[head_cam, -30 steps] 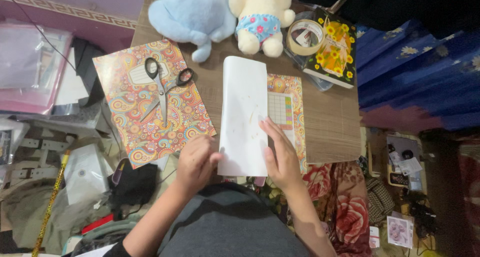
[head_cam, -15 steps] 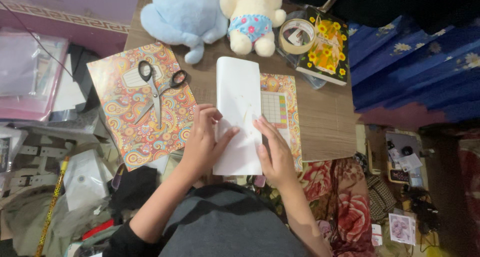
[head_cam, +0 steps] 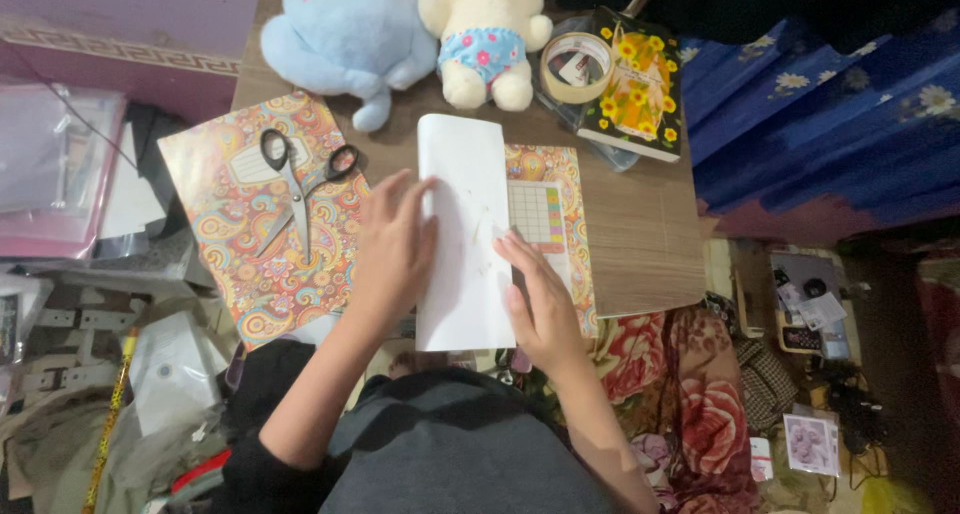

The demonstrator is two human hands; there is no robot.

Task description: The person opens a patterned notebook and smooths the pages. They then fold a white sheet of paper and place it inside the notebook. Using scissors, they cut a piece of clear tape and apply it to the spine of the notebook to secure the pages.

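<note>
A folded white sheet of paper lies on the small wooden table, partly over a colourful patterned book. My left hand rests flat on the sheet's left edge, fingers spread. My right hand presses the sheet's lower right edge, fingers pointing up and left. Black-handled scissors lie on a patterned paper sheet just left of my left hand.
At the table's far edge sit a blue plush toy, a cream plush bear, a roll of tape and a sunflower-print book. Clutter and plastic bags fill the floor on the left; floral fabric and small items lie right.
My left hand has slid up along the white sheet's left edge. My right hand stays on the lower right edge. The view has shifted slightly downward.
</note>
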